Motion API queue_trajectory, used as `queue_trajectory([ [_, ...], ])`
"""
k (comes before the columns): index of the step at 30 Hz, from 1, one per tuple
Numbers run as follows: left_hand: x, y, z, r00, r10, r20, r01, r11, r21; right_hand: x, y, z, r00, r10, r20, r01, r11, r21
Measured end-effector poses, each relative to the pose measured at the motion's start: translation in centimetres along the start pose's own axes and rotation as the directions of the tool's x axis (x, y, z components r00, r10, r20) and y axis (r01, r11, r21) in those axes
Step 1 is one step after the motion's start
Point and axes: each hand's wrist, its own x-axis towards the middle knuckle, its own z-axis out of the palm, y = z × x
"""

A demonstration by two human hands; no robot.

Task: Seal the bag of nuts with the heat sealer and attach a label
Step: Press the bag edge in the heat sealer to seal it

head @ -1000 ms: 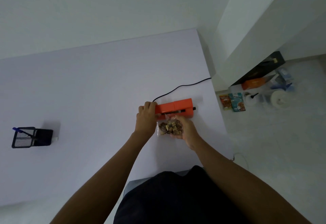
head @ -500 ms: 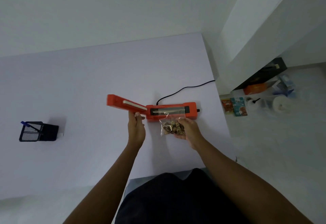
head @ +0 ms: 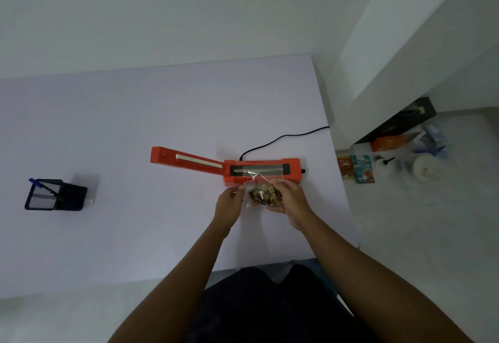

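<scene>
Holding: your two hands have the clear bag of nuts (head: pixel 264 196) between them, just in front of the orange heat sealer (head: pixel 263 171) on the pale table (head: pixel 135 126).
Bag: its open top edge lies across the sealer's base strip; the nuts sit bunched in the lower half, off the sealer.
Change from half a second ago: your left hand (head: pixel 228 205) has let go of the sealer's lid arm (head: pixel 186 160) and come across to the bag's left edge.
Lid arm: it stays raised and swung out to the left, its pale strip facing up.
Left hand: palm turned inward, fingertips pinching the bag's left top corner; the grip is narrow.
Right hand (head: pixel 290 199): cupped around the bag's right side, fingers curled over the nuts, closed on the bag as before.
Arms: both forearms reach forward from the bottom of the view and converge on the bag.
Cord (head: pixel 280 140): a black cable runs from the back of the sealer to the table's right edge.
Pen holder (head: pixel 55 195): a dark mesh pot with a blue pen stands well apart at the far left.
Floor: assorted packets and containers lie to the right of the table, too small to identify.
</scene>
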Motion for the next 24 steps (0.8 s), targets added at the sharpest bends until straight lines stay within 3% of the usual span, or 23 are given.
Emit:
queue_trajectory([
  [4,0.6,1.3,1.3,0.998,-0.059,0.032,0.064,0.982,-0.176,-0.5,-0.9,-0.4,0.998,-0.058,0.022,0.059,0.994,-0.092],
  [11,1.5,2.2,1.6,0.994,-0.084,-0.075,0.07,0.981,-0.178,0.5,-1.5,-1.8,0.975,-0.224,0.005,0.204,0.879,-0.43],
  [18,1.9,2.6,1.9,0.973,-0.007,-0.231,0.001,1.0,-0.026,1.3,-1.6,-3.3,0.836,-0.531,-0.142,0.332,0.694,-0.639],
  [24,1.8,3.4,2.2,0.944,0.078,-0.319,-0.048,0.994,0.1,2.2,-2.6,-3.0,0.852,-0.523,-0.021,0.358,0.611,-0.706],
])
